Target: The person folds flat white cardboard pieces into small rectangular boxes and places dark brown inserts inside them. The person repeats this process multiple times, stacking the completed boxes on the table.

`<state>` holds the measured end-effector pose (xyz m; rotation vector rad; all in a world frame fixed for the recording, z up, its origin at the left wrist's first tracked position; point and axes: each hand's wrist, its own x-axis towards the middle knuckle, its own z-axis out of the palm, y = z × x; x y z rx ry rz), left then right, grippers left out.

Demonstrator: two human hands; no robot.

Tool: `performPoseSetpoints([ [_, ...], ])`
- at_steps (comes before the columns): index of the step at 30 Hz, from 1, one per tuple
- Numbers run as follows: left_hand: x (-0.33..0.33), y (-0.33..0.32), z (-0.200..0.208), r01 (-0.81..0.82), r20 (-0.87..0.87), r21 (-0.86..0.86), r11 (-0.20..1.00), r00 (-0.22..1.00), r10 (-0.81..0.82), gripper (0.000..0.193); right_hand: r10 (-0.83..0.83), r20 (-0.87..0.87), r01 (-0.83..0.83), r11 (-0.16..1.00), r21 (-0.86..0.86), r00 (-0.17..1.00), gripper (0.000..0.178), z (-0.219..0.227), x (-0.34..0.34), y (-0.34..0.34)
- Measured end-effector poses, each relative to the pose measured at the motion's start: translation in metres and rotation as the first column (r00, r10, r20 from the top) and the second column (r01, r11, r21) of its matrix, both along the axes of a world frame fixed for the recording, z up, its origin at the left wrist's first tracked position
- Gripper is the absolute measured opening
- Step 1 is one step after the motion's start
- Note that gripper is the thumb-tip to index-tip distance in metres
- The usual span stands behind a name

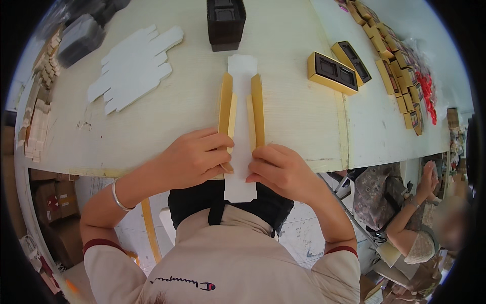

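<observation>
A long cardboard box blank (241, 116), white inside and gold outside, lies lengthwise before me, its near end reaching past the table edge. Both of its long sides stand folded up. My left hand (202, 153) pinches the near part of the left gold side (226, 104). On the other side, my right hand (276, 167) has its fingers closed on the near end of the right gold side (257, 106). The far end flap (242, 63) lies flat and white.
Flat white blanks (136, 68) lie stacked at left. A stack of black trays (226, 25) stands at the far middle. Two gold boxes with black inserts (333, 72) sit at right, with several more gold boxes (400, 76) beyond. Another person (412, 228) is at the lower right.
</observation>
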<state>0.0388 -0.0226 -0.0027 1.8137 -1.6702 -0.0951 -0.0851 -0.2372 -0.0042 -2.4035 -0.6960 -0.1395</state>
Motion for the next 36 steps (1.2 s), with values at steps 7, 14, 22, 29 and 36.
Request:
performPoseSetpoints([
  [7, 0.001, 0.001, -0.001, -0.102, -0.16, 0.017, 0.995, 0.982, 0.103, 0.016, 0.0, -0.074, 0.011, 0.989, 0.15, 0.997, 0.022, 0.014, 0.014, 0.001],
  [14, -0.011, -0.009, 0.006, -0.199, -0.272, 0.056, 0.978, 0.94, 0.206, 0.02, -0.155, 0.038, 0.15, 0.983, 0.101, 0.987, 0.022, 0.0, 0.019, 0.02],
  [22, -0.016, -0.015, 0.004, -0.221, -0.239, 0.074, 0.972, 0.943, 0.233, 0.011, -0.22, -0.164, 0.259, 0.923, 0.285, 0.962, 0.036, 0.016, 0.01, 0.028],
  [29, -0.026, -0.001, 0.016, -0.196, -0.334, 0.233, 0.952, 0.904, 0.268, 0.01, -0.059, 0.376, 0.128, 0.979, -0.161, 0.925, 0.026, -0.012, -0.022, 0.027],
  [36, -0.01, 0.003, 0.026, -0.052, -0.688, 0.301, 0.952, 0.679, 0.255, 0.027, -0.24, 0.084, 0.206, 0.932, 0.299, 0.967, 0.03, -0.007, 0.005, 0.025],
])
